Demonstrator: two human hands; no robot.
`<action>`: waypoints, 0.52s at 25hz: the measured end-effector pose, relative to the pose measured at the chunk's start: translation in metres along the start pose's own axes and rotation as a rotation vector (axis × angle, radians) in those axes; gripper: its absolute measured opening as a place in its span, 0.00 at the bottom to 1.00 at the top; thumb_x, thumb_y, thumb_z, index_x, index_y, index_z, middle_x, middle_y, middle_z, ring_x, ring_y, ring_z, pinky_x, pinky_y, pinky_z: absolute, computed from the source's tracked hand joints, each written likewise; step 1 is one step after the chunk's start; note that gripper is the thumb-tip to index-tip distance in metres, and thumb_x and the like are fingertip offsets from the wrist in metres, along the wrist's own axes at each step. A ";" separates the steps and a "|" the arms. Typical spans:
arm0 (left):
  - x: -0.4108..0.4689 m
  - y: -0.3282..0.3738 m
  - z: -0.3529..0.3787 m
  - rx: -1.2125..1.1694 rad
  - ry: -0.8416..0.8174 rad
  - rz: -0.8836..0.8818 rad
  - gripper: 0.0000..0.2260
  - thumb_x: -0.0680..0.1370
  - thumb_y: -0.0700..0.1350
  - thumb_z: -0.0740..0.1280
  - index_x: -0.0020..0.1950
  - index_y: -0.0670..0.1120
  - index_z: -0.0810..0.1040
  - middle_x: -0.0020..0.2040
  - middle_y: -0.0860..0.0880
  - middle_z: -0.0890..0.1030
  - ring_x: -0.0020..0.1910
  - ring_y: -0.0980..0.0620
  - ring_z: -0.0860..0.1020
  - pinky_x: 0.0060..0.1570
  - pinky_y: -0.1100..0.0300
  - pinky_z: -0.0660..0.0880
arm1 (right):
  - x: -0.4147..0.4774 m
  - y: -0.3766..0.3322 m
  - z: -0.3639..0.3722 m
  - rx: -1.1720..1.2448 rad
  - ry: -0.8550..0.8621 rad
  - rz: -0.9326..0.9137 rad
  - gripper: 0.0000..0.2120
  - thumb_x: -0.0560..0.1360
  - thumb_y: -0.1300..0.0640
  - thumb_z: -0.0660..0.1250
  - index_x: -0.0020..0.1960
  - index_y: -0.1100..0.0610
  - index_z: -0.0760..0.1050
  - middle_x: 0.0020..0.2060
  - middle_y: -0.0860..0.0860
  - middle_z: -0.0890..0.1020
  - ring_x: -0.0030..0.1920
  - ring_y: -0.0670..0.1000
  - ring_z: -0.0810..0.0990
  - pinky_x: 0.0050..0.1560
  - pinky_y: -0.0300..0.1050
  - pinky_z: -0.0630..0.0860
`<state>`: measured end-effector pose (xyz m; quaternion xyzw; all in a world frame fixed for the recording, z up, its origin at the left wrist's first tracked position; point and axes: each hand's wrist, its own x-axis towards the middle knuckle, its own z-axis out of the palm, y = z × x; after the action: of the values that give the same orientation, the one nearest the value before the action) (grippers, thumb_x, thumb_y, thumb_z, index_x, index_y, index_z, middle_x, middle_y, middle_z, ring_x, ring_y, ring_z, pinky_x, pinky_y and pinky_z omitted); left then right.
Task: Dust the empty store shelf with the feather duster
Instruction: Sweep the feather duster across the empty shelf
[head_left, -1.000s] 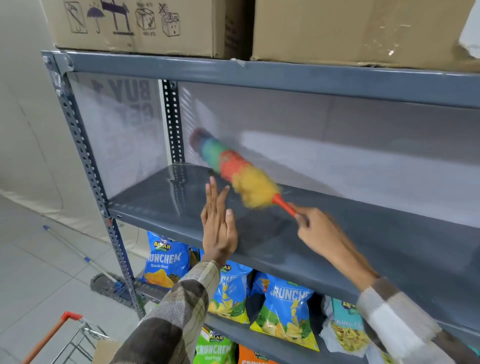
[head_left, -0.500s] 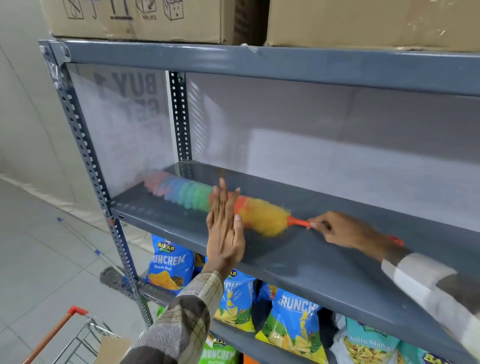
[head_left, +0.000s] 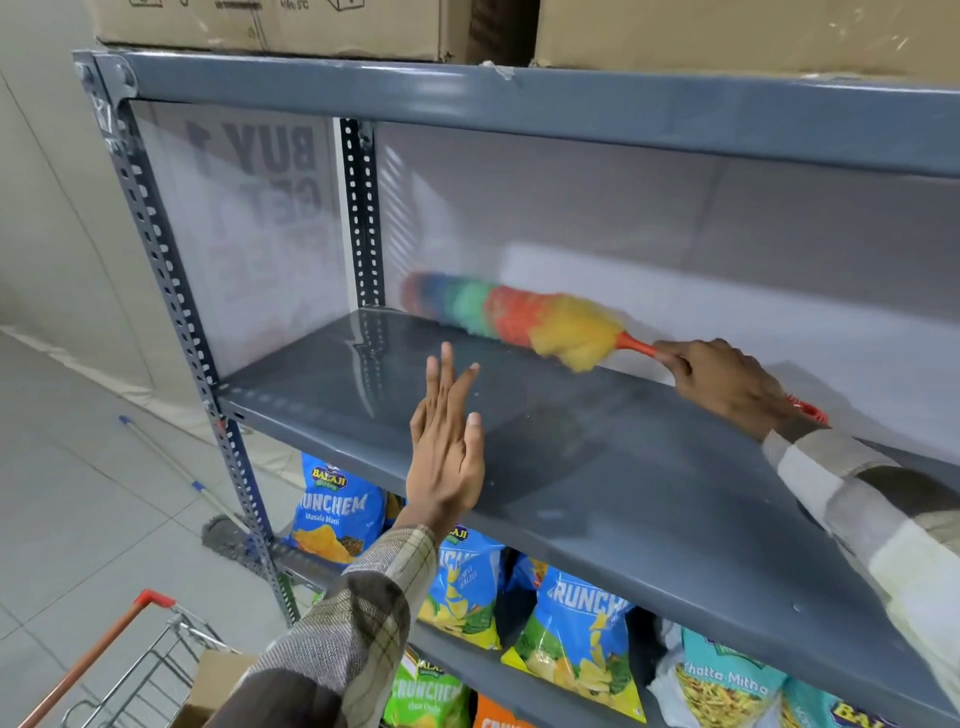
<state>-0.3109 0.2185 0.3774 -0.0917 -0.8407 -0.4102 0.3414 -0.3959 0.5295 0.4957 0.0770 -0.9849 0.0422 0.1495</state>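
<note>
Feather duster lies along back of empty shelf, head toward left rear corner. Right hand at its handle, right of it. Left hand above shelf front edge. Cardboard boxes on shelf above; snack bags on shelf below. Cart at lower left, mop on floor left of rack.

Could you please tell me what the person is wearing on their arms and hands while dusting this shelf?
Both hands are bare: the left hand and right hand show no gloves, rings or watch. The left sleeve is a long, cuffed plaid in brown, grey and cream with thin yellowish lines. The right sleeve has the same fabric, showing broader cream and brown blocks.
</note>
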 end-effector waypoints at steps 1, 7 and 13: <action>0.000 0.001 -0.001 0.000 -0.003 0.002 0.24 0.84 0.52 0.45 0.81 0.54 0.60 0.85 0.54 0.45 0.84 0.56 0.42 0.79 0.55 0.48 | -0.006 -0.001 -0.004 0.059 0.026 -0.004 0.19 0.81 0.41 0.50 0.66 0.35 0.72 0.45 0.53 0.82 0.45 0.64 0.81 0.48 0.54 0.78; 0.000 0.004 -0.001 0.010 -0.020 0.000 0.25 0.84 0.52 0.45 0.81 0.53 0.60 0.85 0.54 0.45 0.84 0.56 0.42 0.77 0.65 0.42 | -0.033 0.004 -0.018 0.540 0.107 -0.081 0.14 0.81 0.48 0.60 0.59 0.43 0.82 0.26 0.46 0.72 0.26 0.48 0.60 0.29 0.42 0.61; 0.000 0.000 0.000 0.010 -0.032 -0.024 0.27 0.83 0.54 0.44 0.83 0.50 0.58 0.85 0.56 0.43 0.83 0.59 0.40 0.80 0.54 0.45 | -0.058 0.023 0.013 0.390 -0.317 -0.138 0.11 0.81 0.51 0.63 0.50 0.44 0.85 0.28 0.44 0.75 0.28 0.45 0.67 0.35 0.43 0.67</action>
<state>-0.3109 0.2192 0.3775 -0.0865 -0.8491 -0.4083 0.3237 -0.3485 0.5592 0.4642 0.1769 -0.9617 0.2082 -0.0218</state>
